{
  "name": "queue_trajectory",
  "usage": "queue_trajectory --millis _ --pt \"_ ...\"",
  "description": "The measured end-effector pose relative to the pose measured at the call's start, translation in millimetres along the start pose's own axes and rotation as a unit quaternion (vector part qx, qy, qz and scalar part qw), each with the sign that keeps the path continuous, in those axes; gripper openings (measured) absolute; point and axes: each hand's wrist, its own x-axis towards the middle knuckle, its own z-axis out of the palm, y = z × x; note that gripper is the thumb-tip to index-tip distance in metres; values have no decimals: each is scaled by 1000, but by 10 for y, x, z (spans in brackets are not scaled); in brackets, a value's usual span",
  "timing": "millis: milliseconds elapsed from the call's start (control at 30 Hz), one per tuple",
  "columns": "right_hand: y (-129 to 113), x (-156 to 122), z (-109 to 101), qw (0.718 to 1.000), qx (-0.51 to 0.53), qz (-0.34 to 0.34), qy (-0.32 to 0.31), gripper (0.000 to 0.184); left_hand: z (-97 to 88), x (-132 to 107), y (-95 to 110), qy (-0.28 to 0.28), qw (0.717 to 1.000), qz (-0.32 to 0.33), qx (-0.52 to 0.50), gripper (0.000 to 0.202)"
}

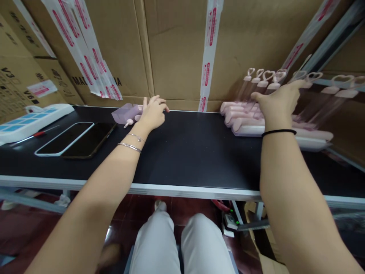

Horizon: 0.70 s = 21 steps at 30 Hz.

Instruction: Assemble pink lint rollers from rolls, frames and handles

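My left hand (154,111) is at the back of the black bench, fingers spread and apart. Right beside it lies a translucent purple plastic piece (125,113), with a small pale pink part (129,123) at its front; the hand partly covers this group. On the right, my right hand (281,99) reaches over a row of pink pieces with clear tubes (245,123) topped by heart-shaped loops (267,76). Its thumb stands out to the left, away from the fingers. The fingertips are partly hidden near the loops, so contact there is unclear.
Two phones (88,140) lie side by side on the bench (188,152) at left. Beyond them are a red-handled screwdriver (38,134) and a white power strip (37,120). Taped cardboard (176,49) walls the back. A metal rail (182,189) edges the front.
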Motion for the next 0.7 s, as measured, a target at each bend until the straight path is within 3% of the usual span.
queue_trajectory --millis 100,200,267,333,400,467,600,700 --pt "-151 -36 87 986 -50 -20 159 60 75 28 294 15 995 76 -70 34" --pt "-550 -143 195 986 -41 -80 142 54 115 8 572 -34 972 104 -210 28" --pt "-788 -249 341 985 77 -139 65 50 125 -32 712 -115 920 69 -368 38" --pt "-941 -382 554 960 237 -151 -21 49 134 -78 795 -188 835 8 -517 52" --pt "-1015 -530 787 923 357 -131 -62 48 141 -110 819 -198 764 -53 -612 60" --pt "-1045 -662 972 891 440 -90 -61 45 141 -111 799 -153 729 -98 -660 72" --pt "-1056 -719 1047 861 507 28 -32 31 118 -39 717 -101 701 -137 -692 80" --pt "-974 -539 884 851 517 86 28 18 114 9 662 -82 719 -133 -677 66"
